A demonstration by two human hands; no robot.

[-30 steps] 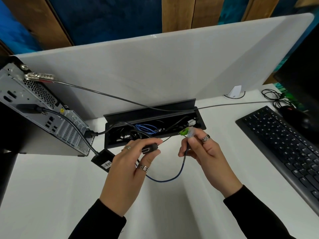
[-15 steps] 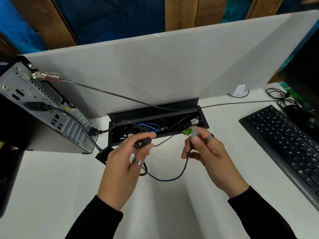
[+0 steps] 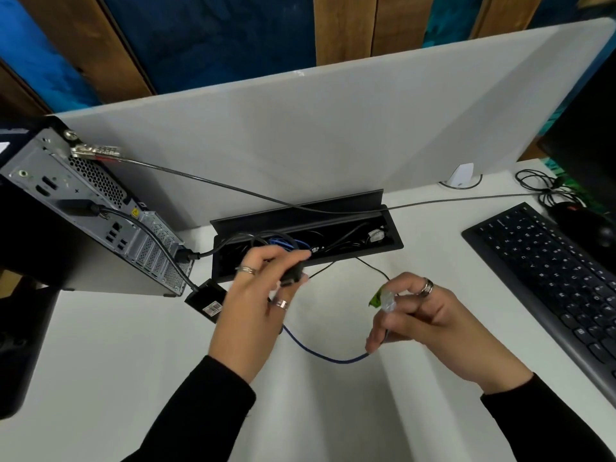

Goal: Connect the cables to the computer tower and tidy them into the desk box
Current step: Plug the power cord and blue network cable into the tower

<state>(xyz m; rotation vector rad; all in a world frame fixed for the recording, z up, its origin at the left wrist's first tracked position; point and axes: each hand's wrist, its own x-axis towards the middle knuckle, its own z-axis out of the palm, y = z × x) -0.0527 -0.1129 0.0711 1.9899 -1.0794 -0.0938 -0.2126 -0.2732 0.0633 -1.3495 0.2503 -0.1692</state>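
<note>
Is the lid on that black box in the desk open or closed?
Open. The lid stands up behind the desk box, and you can see the tangled cables inside it.

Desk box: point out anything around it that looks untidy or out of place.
The desk box lies open, with cables spilling over its front edge. A blue cable loops loose across the desk, and a black adapter dangles by its lead from the computer tower.
</note>
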